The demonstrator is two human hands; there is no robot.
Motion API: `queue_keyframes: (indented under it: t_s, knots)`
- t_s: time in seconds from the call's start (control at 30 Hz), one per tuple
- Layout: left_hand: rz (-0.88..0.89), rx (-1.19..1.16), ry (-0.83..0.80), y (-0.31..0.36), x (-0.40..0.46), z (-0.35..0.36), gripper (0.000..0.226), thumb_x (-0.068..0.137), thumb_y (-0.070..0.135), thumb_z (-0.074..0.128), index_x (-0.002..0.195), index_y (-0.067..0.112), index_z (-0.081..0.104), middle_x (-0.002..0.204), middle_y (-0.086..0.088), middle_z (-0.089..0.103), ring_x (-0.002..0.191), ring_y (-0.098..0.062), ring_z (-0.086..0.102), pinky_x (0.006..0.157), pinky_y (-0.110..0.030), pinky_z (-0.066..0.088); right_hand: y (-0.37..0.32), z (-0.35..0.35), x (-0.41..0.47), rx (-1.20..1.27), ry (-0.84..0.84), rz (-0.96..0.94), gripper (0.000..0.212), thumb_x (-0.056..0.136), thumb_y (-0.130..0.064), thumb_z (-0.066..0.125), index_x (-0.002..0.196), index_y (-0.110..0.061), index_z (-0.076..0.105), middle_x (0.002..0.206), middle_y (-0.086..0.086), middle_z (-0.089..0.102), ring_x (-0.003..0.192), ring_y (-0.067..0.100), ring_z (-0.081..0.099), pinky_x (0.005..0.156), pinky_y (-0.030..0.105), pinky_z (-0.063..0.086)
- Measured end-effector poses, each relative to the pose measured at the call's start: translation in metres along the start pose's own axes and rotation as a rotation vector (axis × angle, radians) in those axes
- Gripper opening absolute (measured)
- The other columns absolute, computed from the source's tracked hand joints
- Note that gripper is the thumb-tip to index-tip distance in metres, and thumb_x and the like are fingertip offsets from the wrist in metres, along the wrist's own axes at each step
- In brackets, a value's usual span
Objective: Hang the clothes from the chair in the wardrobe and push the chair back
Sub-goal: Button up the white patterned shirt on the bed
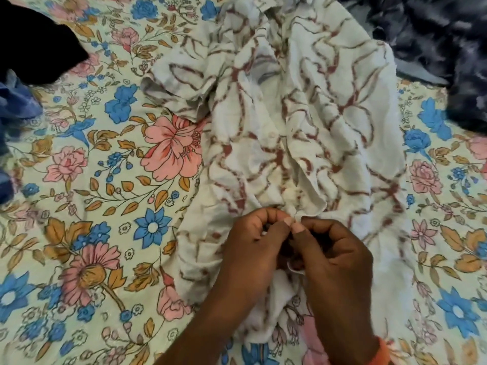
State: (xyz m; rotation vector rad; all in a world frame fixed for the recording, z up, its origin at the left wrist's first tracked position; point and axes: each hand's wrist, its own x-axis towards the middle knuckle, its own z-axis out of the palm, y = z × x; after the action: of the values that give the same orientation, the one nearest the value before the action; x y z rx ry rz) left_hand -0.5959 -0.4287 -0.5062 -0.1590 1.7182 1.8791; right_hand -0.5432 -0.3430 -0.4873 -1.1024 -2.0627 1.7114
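head view: a cream shirt with a maroon line print (297, 119) is seen spread out, rumpled, on a bed covered by a floral sheet (110, 180), its button placket running up the middle away from the viewer. the left hand (253, 243) and the right hand (334, 256) are brought together at the near end of the placket, fingers curled, with the two front edges of the shirt pinched between thumbs and fingertips; the thumbnails are nearly touching. the grip is judged to be that of fastening or undoing a button, though the button itself is hidden under the fingers and which of the two is being done cannot be told. the shirt is probably laid flat so that the placket can be worked with both hands before a hanger is put in. an orange cuff or band (382, 349) is seen at the right wrist. a black garment (34, 40) lies at the far left of the bed with a blue patterned cloth (13, 106) below it, and a dark blue tie-dye fabric (442, 40) lies at the far right, overlapped slightly by the shirt's edge. no chair, wardrobe or hanger is in view, so the hanging is judged not yet reached for this shirt.
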Motion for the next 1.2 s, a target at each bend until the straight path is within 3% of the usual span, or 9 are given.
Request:
queue_keyframes:
  t_s: [0.17,0.33,0.53,0.7,0.77,0.9,1.1,1.2]
  knots:
    - [0.027,-0.088,-0.075,-0.006,0.000,-0.005,0.016,0.096,0.013,0.059,0.087,0.003,0.068,0.068,-0.010,0.065,0.061,-0.018,0.063,0.057,-0.029,0.058,0.000,-0.010,0.004,0.162,-0.105,0.085,0.016,0.086,-0.006,0.068,0.075,-0.014,0.077,0.067,0.016,0.069,0.055,0.026,0.061,0.056,0.035,0.056]
    - [0.093,-0.153,-0.087,-0.011,-0.004,-0.009,0.014,0.096,0.007,0.057,0.093,-0.003,0.066,0.074,-0.012,0.068,0.065,-0.019,0.067,0.056,-0.026,0.055,0.005,-0.017,0.004,0.135,-0.209,-0.066,0.004,0.079,-0.010,0.076,0.077,-0.007,0.077,0.071,0.018,0.071,0.056,0.033,0.065,0.058,0.036,0.056]
    - [0.104,-0.150,-0.013,-0.011,-0.006,-0.010,0.017,0.099,0.009,0.056,0.094,0.000,0.069,0.072,-0.011,0.070,0.068,-0.022,0.070,0.061,-0.035,0.060,0.006,-0.008,0.009,0.120,-0.193,-0.193,0.003,0.081,-0.006,0.077,0.080,-0.004,0.075,0.070,0.016,0.071,0.058,0.039,0.065,0.052,0.039,0.057]
    - [0.122,-0.105,0.034,-0.010,-0.010,-0.007,0.021,0.097,0.011,0.056,0.087,0.011,0.074,0.063,-0.002,0.067,0.061,-0.012,0.066,0.058,-0.030,0.056,0.008,-0.006,0.003,0.028,-0.143,-0.291,0.003,0.081,-0.008,0.078,0.080,-0.007,0.075,0.069,0.008,0.072,0.050,0.031,0.066,0.048,0.043,0.057]
    - [0.126,-0.109,0.061,-0.012,-0.008,-0.009,0.019,0.095,0.015,0.062,0.083,0.012,0.076,0.063,-0.002,0.067,0.062,-0.016,0.067,0.060,-0.033,0.058,0.008,-0.002,0.004,-0.025,-0.126,-0.328,0.004,0.082,-0.009,0.077,0.079,-0.008,0.075,0.067,0.006,0.071,0.045,0.029,0.064,0.045,0.046,0.056]
    - [0.140,-0.099,0.013,-0.015,-0.003,-0.015,0.009,0.087,0.022,0.075,0.092,0.015,0.078,0.082,-0.010,0.076,0.081,-0.030,0.074,0.074,-0.046,0.060,0.009,0.000,0.006,-0.048,-0.109,-0.337,0.005,0.085,-0.008,0.074,0.081,-0.010,0.074,0.068,0.006,0.071,0.046,0.027,0.064,0.044,0.042,0.056]
    - [0.070,-0.186,0.010,-0.008,-0.005,-0.016,0.010,0.090,0.010,0.068,0.092,0.005,0.077,0.072,-0.006,0.072,0.068,-0.016,0.070,0.062,-0.034,0.059,0.011,-0.002,0.005,0.025,-0.116,-0.295,0.006,0.080,-0.016,0.080,0.083,-0.012,0.076,0.073,0.008,0.072,0.051,0.029,0.067,0.047,0.038,0.056]
    - [0.007,-0.272,-0.023,-0.007,-0.006,-0.018,0.009,0.089,0.007,0.068,0.088,0.002,0.076,0.078,-0.014,0.073,0.069,-0.017,0.067,0.069,-0.040,0.060,0.014,-0.006,0.005,0.096,-0.141,-0.280,0.009,0.078,-0.012,0.081,0.084,-0.009,0.075,0.074,0.014,0.071,0.061,0.032,0.069,0.052,0.038,0.058]
